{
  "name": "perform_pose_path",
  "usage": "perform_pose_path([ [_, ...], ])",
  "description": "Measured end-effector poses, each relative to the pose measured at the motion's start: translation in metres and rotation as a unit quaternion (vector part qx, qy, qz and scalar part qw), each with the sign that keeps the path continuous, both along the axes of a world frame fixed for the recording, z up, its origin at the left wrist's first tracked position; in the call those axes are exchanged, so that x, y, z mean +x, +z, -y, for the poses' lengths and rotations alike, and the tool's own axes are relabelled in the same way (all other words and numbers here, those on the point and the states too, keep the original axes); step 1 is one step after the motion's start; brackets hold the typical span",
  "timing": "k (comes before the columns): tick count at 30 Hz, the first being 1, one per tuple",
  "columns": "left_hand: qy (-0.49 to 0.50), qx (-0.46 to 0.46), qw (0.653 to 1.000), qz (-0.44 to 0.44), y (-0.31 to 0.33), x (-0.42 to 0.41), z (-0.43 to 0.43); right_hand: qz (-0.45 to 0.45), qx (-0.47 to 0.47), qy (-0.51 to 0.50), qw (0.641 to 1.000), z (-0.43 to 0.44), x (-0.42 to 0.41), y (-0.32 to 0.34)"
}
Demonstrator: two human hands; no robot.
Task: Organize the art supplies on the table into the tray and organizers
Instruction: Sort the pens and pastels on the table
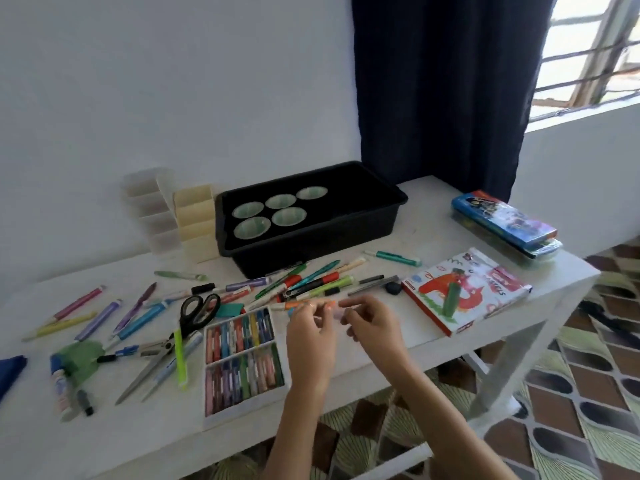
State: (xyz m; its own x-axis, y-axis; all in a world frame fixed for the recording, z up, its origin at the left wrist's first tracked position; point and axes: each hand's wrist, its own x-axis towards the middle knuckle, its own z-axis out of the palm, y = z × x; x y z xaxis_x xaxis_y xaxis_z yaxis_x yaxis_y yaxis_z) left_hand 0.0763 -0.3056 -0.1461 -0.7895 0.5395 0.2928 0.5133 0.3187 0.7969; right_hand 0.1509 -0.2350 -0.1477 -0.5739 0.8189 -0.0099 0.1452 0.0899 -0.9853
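One orange marker (pixel 298 304) lying crosswise just beyond curled fingertips, nearer left hand (pixel 310 336) than right hand (pixel 372 323), black tray (pixel 311 244) well behind; too blurred to tell what either holds.

My left hand (pixel 310 329) and right hand (pixel 372 323) hovered close together over the white table (pixel 433 230), just right of the open pastel box (pixel 242 358). My fingers were curled, but blur hid whether they pinched anything. The black tray (pixel 311 247) sat far behind.

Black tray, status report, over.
Left hand and right hand meet beside marker pile, hold blurred. Black tray holds only five cups. Scissors, pastels loose on table.
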Motion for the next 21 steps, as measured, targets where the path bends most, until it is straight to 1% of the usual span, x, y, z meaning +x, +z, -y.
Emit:
perform_pose_path([
  [3,-0.032,0.006,0.999,0.013,0.008,0.018,-0.04,-0.003,0.012,-0.035,0.999,-0.041,0.023,0.011],
  [6,-0.051,0.009,0.998,0.034,0.014,0.039,-0.08,0.014,0.034,-0.06,0.998,-0.082,0.047,0.016],
  [8,-0.06,0.002,0.998,0.035,0.014,0.053,-0.106,0.026,0.047,-0.085,0.995,-0.108,0.063,0.018],
  [11,-0.072,-0.005,0.996,0.06,0.008,0.073,-0.144,0.034,0.044,-0.13,0.99,-0.145,0.085,0.02],
  [13,-0.075,-0.019,0.995,0.063,0.006,0.082,-0.164,0.055,0.061,-0.153,0.985,-0.17,0.096,0.015],
  [15,-0.078,-0.043,0.995,0.038,0.003,0.093,-0.182,0.091,0.103,-0.167,0.976,-0.194,0.108,0.007],
  [17,-0.094,-0.09,0.991,-0.026,-0.003,0.097,-0.194,0.147,0.149,-0.178,0.962,-0.214,0.117,-0.003],
  [19,-0.121,-0.154,0.978,-0.073,-0.009,0.1,-0.203,0.226,0.17,-0.169,0.944,-0.227,0.126,-0.01],
  [21,-0.139,-0.209,0.964,-0.088,-0.015,0.101,-0.21,0.267,0.169,-0.139,0.938,-0.234,0.132,-0.016],
])
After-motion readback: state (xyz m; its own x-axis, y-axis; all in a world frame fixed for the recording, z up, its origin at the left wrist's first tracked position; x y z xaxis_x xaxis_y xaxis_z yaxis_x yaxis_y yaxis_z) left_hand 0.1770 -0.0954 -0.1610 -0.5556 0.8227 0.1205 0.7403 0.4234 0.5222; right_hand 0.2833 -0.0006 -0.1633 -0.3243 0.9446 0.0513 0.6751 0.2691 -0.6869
